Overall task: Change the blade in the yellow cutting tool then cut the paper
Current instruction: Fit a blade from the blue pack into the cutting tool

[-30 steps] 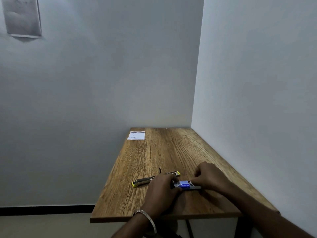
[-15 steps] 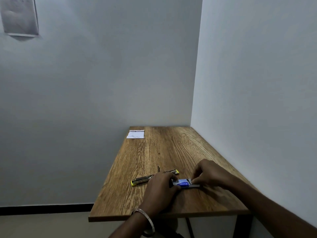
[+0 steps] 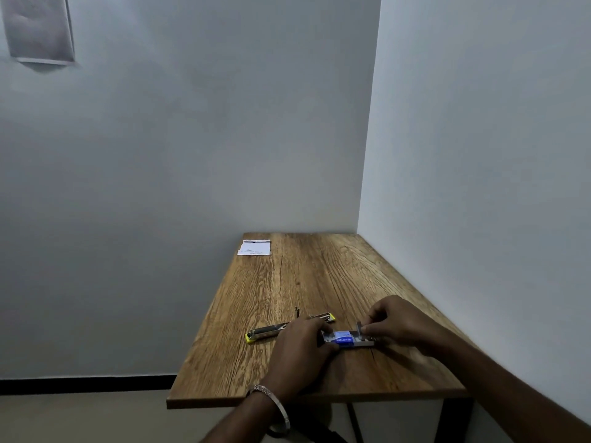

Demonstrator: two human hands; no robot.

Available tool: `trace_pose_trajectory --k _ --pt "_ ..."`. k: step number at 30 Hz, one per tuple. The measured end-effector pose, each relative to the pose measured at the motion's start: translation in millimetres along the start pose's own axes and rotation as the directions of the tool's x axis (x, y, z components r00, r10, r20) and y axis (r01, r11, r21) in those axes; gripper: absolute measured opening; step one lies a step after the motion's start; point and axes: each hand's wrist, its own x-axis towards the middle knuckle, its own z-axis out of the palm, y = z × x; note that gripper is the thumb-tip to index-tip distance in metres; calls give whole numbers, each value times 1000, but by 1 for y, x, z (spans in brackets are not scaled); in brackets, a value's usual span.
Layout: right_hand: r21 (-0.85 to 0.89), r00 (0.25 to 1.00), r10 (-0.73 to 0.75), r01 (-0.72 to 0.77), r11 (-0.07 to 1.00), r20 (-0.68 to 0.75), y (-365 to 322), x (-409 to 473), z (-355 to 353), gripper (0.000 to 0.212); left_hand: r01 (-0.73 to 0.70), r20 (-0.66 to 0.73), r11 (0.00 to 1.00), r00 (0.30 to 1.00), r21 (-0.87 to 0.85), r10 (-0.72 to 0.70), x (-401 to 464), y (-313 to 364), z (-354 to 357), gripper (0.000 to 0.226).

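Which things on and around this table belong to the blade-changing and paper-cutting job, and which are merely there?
Belonging to the job:
- yellow cutting tool, lying on the table
- blade case, held by the left hand
- blade, pinched by the right hand
- paper, far left corner

Merely there:
- sheet on the wall
- bangle on the left wrist

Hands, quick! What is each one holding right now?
Left hand: grips the blade box on the table.
Right hand: pinches a blade at the box's end.
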Motion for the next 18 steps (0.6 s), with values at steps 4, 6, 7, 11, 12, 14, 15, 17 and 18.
trace_pose_trajectory --k 4,6,7,11,12,14,15,17,18 --pt "61 999 -35 37 997 -32 5 1 2 7 -2 -1 1000 1000 -4 2 -1 0 1 36" --pt "75 996 -59 64 995 -68 6 1 4 8 -3 0 1000 1000 -4 3 -1 0 1 35" --pt "82 994 -66 74 994 -89 7 2 6 9 -2 0 1000 1000 -4 2 -1 0 1 36" --pt "98 986 -99 113 989 -137 8 3 9 10 -7 -3 1000 1000 -1 7 -1 0 1 36" --pt "101 983 -107 122 987 -149 8 4 10 9 -7 -1 1000 1000 0 7 0 0 1 36" --pt "103 979 -119 137 985 -165 9 4 10 9 -8 2 1000 1000 0 8 0 0 1 36" --pt "98 978 -125 142 985 -166 9 5 10 9 -7 2 1000 1000 1 7 0 0 1 36" --pt "77 977 -139 153 985 -159 10 5 12 10 -5 -2 1000 1000 1 5 0 -1 2 36" --pt "72 976 -147 160 984 -158 9 5 12 9 -4 -6 1000 1000 2 4 0 -1 2 36"
